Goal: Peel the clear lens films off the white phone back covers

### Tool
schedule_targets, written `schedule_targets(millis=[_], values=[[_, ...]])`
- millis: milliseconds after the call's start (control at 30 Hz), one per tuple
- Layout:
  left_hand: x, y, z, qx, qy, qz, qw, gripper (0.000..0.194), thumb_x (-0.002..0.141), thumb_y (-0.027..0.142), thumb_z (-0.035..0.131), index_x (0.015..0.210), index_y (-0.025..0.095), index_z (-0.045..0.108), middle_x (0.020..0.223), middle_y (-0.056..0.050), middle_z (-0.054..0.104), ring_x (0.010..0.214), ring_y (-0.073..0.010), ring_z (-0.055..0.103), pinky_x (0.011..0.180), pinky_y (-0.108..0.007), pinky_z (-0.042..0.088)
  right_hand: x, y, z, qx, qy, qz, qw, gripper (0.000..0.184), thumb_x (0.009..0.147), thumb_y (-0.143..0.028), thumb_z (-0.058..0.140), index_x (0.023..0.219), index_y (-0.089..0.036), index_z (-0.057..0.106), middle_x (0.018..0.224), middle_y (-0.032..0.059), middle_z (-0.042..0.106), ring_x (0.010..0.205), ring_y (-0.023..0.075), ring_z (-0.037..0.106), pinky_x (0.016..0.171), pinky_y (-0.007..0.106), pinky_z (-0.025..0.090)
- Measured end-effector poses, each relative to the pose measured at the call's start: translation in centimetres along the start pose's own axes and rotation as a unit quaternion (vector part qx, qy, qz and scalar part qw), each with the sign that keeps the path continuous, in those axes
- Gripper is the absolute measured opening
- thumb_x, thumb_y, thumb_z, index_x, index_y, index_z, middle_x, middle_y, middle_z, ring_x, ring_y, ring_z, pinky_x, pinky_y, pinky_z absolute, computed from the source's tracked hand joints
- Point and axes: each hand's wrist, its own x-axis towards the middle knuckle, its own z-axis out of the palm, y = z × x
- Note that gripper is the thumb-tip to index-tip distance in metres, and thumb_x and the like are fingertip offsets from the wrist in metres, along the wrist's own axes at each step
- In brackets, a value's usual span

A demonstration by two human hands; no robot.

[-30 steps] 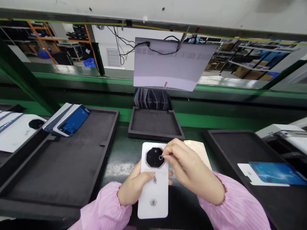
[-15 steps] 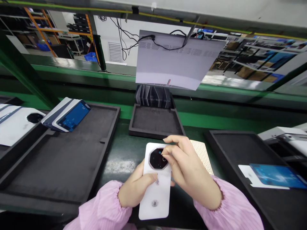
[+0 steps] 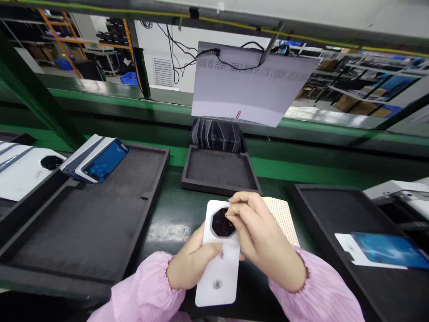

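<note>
Phone (image 3: 221,270): lower middle, in grip of left hand (image 3: 191,263).
Right hand (image 3: 263,237): grip narrow, contents unclear.
Change: fingertips (image 3: 230,217) now reach farther over camera (image 3: 220,223); work seems centred there.

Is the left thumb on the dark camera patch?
No, the left hand has its thumb on the white phone back, below the octagonal camera module.

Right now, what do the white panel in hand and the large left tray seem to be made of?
White panel: perhaps plastic or coated glass, smooth; its face looks even and flat.
Large left tray: probably dense foam, matt black; its thick walls show little shine.
</note>
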Motion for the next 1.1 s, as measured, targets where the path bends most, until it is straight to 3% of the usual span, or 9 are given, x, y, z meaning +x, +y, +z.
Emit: schedule_targets(millis=[400, 633, 800, 1100], values=[[0.4, 0.0, 0.0, 0.106, -0.007, 0.047, 0.993, 0.040, 0.078, 0.010, 0.049, 0.116, 0.021, 0.053, 0.088, -0.002, 0.069, 0.076, -0.0146, 0.062, 0.067, -0.023, 0.047, -0.2, 0.3, 0.0, 0.029, 0.018, 0.032, 0.999, 0.013, 0.084, -0.007, 0.047, 0.081, -0.016, 0.055, 0.093, 0.0069, 0.050, 0.088, 0.0180, 0.053, 0.073, 0.034, 0.049], [0.5, 0.3, 0.5, 0.042, -0.025, 0.032, 0.998, 0.041, 0.076, 0.007, 0.048, 0.115, 0.020, 0.052, 0.083, -0.001, 0.069, 0.067, -0.0119, 0.063, 0.061, -0.020, 0.047, -1.3, 1.3, 0.5, 0.018, 0.035, -0.008, 0.999, 0.025, 0.085, -0.003, 0.045, 0.095, -0.017, 0.063, 0.104, 0.0096, 0.053, 0.091, 0.0186, 0.056, 0.070, 0.032, 0.054], [0.5, 0.4, 0.5, 0.006, -0.030, 0.013, 0.999, 0.050, 0.076, 0.006, 0.047, 0.124, 0.021, 0.044, 0.083, -0.002, 0.069, 0.065, -0.0138, 0.064, 0.059, -0.022, 0.049, -2.1, 2.1, 0.8, 0.001, 0.038, -0.068, 0.997, 0.043, 0.081, 0.003, 0.041, 0.114, -0.017, 0.058, 0.104, 0.0113, 0.054, 0.112, 0.0252, 0.049, 0.085, 0.043, 0.051], [0.7, 0.2, 0.3, -0.020, -0.030, -0.012, 0.999, 0.055, 0.075, 0.014, 0.052, 0.128, 0.018, 0.038, 0.080, -0.005, 0.070, 0.065, -0.0176, 0.066, 0.059, -0.026, 0.049, -2.9, 2.1, 1.1, 0.061, 0.086, -0.061, 0.993, 0.037, 0.082, 0.001, 0.046, 0.111, -0.018, 0.059, 0.110, 0.0123, 0.054, 0.118, 0.0277, 0.048, 0.088, 0.045, 0.052]])
